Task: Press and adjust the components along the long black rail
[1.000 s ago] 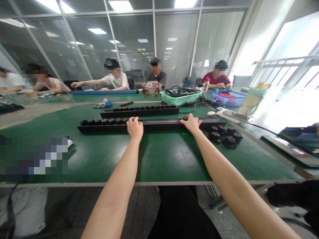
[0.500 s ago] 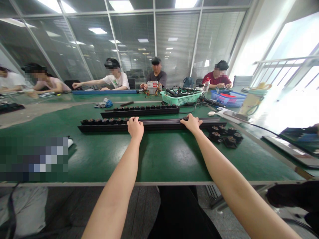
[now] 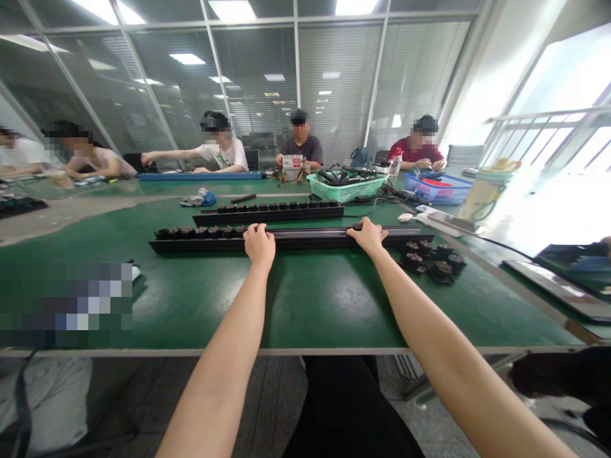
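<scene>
Black extruded bar [image 3: 305, 241] lies lengthwise across green-topped workbench [image 3: 324, 299], at 12 o'clock from wearer, w/ row of small round dark fittings [image 3: 200, 233] along its left portion. LH [image 3: 259, 245] sits on bar, palm down, fingers curled over top; firmness of grip can't be told from this view. RH [image 3: 366, 236] rests on bar's right portion, fingers flatter and part-open, tips next to a dark fitting; whether it grips can't be told.

Change over last sec: negligible. Both hands stay on same bar, neither lifted, and bar and fittings show no clear shift. Only slight head-cam settling visible, so bar position remains as it was.

Second black bar w/ dark fittings [image 3: 267, 215] lies parallel, just beyond, at 12 o'clock. Loose cluster of dark fittings [image 3: 432, 264] sits near bar's right end, approx 2 o'clock. Further off: green plastic basket [image 3: 346, 187] at 12–1 o'clock, blue plastic basket [image 3: 436, 189] at 1 o'clock. Co-worker in dark T-shirt [image 3: 300, 143] sits across bench at 12 o'clock, apart from wearer's hands
</scene>
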A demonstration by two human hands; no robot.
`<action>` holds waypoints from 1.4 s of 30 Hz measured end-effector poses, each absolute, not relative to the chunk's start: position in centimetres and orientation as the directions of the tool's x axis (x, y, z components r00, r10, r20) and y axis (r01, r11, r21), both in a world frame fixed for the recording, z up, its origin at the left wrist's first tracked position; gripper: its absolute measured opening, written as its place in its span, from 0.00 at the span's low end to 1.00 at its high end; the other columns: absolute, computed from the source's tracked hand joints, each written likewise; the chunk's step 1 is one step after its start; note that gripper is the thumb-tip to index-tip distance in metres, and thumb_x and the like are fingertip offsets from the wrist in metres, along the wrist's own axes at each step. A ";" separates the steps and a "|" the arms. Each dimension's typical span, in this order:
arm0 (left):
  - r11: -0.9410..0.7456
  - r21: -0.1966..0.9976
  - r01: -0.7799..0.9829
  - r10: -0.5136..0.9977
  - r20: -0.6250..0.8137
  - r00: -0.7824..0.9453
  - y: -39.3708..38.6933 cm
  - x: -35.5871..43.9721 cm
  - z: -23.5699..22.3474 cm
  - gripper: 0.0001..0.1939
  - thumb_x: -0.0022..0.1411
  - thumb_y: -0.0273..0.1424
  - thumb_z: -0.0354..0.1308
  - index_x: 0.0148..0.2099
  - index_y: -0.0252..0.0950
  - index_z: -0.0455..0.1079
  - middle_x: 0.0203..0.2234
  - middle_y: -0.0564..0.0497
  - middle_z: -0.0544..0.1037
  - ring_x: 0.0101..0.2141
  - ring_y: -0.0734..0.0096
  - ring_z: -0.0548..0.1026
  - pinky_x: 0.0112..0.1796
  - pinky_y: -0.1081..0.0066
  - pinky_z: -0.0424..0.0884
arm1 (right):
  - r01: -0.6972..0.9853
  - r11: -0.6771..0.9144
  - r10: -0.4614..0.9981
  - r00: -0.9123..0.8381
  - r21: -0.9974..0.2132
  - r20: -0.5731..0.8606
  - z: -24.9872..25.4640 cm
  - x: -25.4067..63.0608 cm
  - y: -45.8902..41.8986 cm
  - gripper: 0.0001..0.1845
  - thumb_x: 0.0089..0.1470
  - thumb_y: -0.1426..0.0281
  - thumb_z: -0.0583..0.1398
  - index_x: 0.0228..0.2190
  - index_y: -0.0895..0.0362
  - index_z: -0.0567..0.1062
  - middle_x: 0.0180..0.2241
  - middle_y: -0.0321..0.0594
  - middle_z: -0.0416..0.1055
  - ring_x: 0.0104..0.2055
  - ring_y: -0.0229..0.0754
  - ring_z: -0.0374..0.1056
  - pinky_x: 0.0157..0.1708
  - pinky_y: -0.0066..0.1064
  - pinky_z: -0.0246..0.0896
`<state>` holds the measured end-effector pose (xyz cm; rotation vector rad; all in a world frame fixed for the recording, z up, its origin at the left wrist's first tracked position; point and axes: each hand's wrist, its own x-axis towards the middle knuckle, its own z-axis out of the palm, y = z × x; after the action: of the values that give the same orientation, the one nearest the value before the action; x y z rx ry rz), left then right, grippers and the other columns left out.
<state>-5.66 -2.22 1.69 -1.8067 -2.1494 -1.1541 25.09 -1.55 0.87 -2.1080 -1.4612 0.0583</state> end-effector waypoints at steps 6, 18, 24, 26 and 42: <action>0.011 0.465 0.885 0.796 0.532 -0.289 -2.2 -5.7 1.7 0.20 0.68 0.28 0.51 0.58 0.38 0.75 0.60 0.42 0.72 0.59 0.50 0.68 0.57 0.57 0.71 | 0.850 -0.245 0.874 0.402 -0.466 0.274 1.1 24.9 -1.9 0.24 0.56 0.54 0.60 0.48 0.56 0.72 0.47 0.52 0.76 0.54 0.60 0.63 0.53 0.48 0.48; 0.010 0.453 0.892 0.793 0.539 -0.283 -2.2 -5.7 1.7 0.20 0.69 0.28 0.50 0.58 0.37 0.75 0.59 0.42 0.73 0.59 0.50 0.68 0.57 0.59 0.70 | 0.855 -0.257 0.870 0.407 -0.450 0.277 1.0 24.9 -1.8 0.27 0.57 0.52 0.59 0.49 0.60 0.71 0.49 0.56 0.76 0.57 0.62 0.63 0.55 0.49 0.47; 0.004 0.461 0.887 0.794 0.538 -0.283 -2.3 -5.7 1.7 0.20 0.69 0.28 0.51 0.58 0.38 0.75 0.59 0.42 0.73 0.59 0.50 0.68 0.57 0.58 0.71 | 0.847 -0.245 0.874 0.403 -0.473 0.270 0.9 25.0 -1.7 0.30 0.56 0.53 0.59 0.52 0.60 0.67 0.50 0.56 0.74 0.57 0.63 0.63 0.55 0.50 0.47; 0.002 0.467 0.884 0.795 0.536 -0.284 -2.3 -5.7 1.7 0.20 0.69 0.28 0.51 0.58 0.39 0.75 0.59 0.41 0.72 0.59 0.50 0.67 0.57 0.58 0.71 | 0.846 -0.239 0.875 0.400 -0.476 0.272 0.9 25.0 -1.7 0.30 0.56 0.53 0.59 0.52 0.60 0.67 0.50 0.56 0.74 0.57 0.63 0.62 0.55 0.50 0.47; 0.005 0.468 0.884 0.796 0.533 -0.287 -2.2 -5.7 1.7 0.20 0.69 0.28 0.51 0.58 0.39 0.75 0.59 0.42 0.72 0.59 0.50 0.68 0.57 0.57 0.71 | 0.839 -0.277 0.857 0.436 -0.468 0.274 1.2 24.8 -2.0 0.28 0.55 0.53 0.61 0.51 0.59 0.69 0.49 0.56 0.75 0.57 0.64 0.62 0.54 0.48 0.49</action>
<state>-5.70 -2.20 1.70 -1.8015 -2.1418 -1.1503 24.78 -1.97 1.16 -2.1398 -1.4211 0.0423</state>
